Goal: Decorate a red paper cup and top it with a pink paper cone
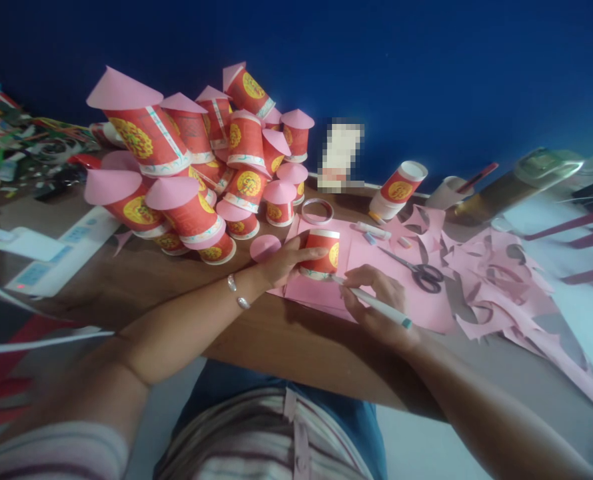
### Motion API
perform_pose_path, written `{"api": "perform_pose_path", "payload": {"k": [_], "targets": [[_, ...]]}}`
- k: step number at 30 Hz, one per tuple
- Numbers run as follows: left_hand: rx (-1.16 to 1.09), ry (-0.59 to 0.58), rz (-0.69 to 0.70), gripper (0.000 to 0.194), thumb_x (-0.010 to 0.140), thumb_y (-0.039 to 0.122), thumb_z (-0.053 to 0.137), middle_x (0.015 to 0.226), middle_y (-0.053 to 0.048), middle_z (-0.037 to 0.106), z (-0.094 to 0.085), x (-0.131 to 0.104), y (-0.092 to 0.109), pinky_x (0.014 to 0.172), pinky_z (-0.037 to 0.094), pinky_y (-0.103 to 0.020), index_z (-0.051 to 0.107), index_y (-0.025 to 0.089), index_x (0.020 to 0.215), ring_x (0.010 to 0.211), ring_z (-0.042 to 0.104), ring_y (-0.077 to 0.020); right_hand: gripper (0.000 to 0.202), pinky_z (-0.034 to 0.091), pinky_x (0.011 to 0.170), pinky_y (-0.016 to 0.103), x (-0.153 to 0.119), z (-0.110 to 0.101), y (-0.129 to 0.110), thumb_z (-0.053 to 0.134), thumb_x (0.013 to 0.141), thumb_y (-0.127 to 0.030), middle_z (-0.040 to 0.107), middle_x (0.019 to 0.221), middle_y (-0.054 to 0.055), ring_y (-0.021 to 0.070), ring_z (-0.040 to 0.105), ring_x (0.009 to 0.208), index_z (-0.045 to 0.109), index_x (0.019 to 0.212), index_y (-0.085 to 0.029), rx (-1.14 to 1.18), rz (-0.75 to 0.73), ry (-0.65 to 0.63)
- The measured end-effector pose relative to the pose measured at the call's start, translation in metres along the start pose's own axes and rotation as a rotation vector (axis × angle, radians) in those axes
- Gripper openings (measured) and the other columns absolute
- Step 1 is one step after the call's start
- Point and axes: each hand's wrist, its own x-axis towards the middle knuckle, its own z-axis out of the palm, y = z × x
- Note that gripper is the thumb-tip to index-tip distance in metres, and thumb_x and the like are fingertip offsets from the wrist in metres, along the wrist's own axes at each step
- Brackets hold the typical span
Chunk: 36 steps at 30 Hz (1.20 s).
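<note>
My left hand [289, 262] is wrapped round a red paper cup [321, 248] with a yellow emblem and pale rim bands. The cup stands on a pink paper sheet [354, 293], or just over it; I cannot tell which. In my right hand [379, 303] a white marker pen [379, 307] with a green end is pinched, its tip close to the cup's lower edge. Scissors [421, 272] with dark handles lie on the pink paper to the right. A small pink paper cone [265, 248] rests left of the cup.
Stacked red cups with pink cone tops [246, 190] fill the back left. A tape roll [317, 211] and a stack of cups [399, 190] stand behind my hands. Pink paper scraps [506, 287] cover the right. A white power strip [66, 253] with cables lies at left.
</note>
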Motion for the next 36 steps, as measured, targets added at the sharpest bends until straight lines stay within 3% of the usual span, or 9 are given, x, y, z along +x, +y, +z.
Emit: {"api": "perform_pose_path", "payload": {"k": [10, 16, 24, 30, 36], "targets": [[-0.004, 0.009, -0.012, 0.062, 0.073, 0.039, 0.092, 0.113, -0.009, 0.076, -0.002, 0.0001, -0.0009, 0.073, 0.057, -0.027, 0.066, 0.018, 0.125, 0.094, 0.072, -0.0198, 0.01, 0.061, 0.063, 0.029, 0.0017, -0.0047, -0.0073, 0.067, 0.095, -0.018, 0.074, 0.079, 0.0, 0.0186, 0.076, 0.07, 0.061, 0.095, -0.025, 0.089, -0.005, -0.045], [0.001, 0.011, 0.001, 0.059, 0.074, 0.037, 0.09, 0.113, -0.009, 0.077, -0.0033, 0.0013, -0.002, 0.08, 0.059, -0.031, 0.066, 0.018, 0.124, 0.096, 0.073, -0.0213, 0.015, 0.069, 0.083, 0.041, 0.0032, -0.0038, -0.0072, 0.068, 0.093, -0.013, 0.072, 0.075, -0.002, 0.0214, 0.078, 0.074, 0.061, 0.097, -0.026, 0.132, -0.033, -0.044], [-0.024, 0.016, 0.033, 0.055, 0.075, 0.036, 0.088, 0.116, -0.01, 0.075, -0.0044, 0.0038, -0.003, 0.081, 0.058, -0.031, 0.068, 0.017, 0.123, 0.101, 0.073, -0.0226, 0.012, 0.07, 0.096, 0.047, 0.0031, -0.002, -0.0064, 0.068, 0.095, -0.015, 0.072, 0.076, -0.003, 0.0194, 0.078, 0.074, 0.062, 0.097, -0.025, 0.167, -0.015, -0.073], [-0.062, 0.007, -0.003, 0.057, 0.077, 0.038, 0.086, 0.112, -0.011, 0.076, -0.0051, 0.004, -0.0052, 0.087, 0.06, -0.037, 0.066, 0.016, 0.126, 0.099, 0.074, -0.0242, 0.013, 0.07, 0.097, 0.047, 0.0019, -0.0004, -0.0059, 0.067, 0.096, -0.014, 0.073, 0.077, -0.002, 0.0202, 0.079, 0.078, 0.061, 0.097, -0.025, 0.173, -0.036, -0.087], [-0.02, 0.044, -0.009, 0.063, 0.074, 0.042, 0.092, 0.113, -0.012, 0.077, 0.0009, 0.0006, -0.0036, 0.083, 0.061, -0.034, 0.065, 0.017, 0.125, 0.096, 0.074, -0.0226, 0.013, 0.07, 0.094, 0.046, 0.0024, 0.0001, -0.0071, 0.067, 0.096, -0.014, 0.073, 0.077, -0.001, 0.0226, 0.081, 0.082, 0.062, 0.099, -0.025, 0.189, -0.048, -0.096]]}}
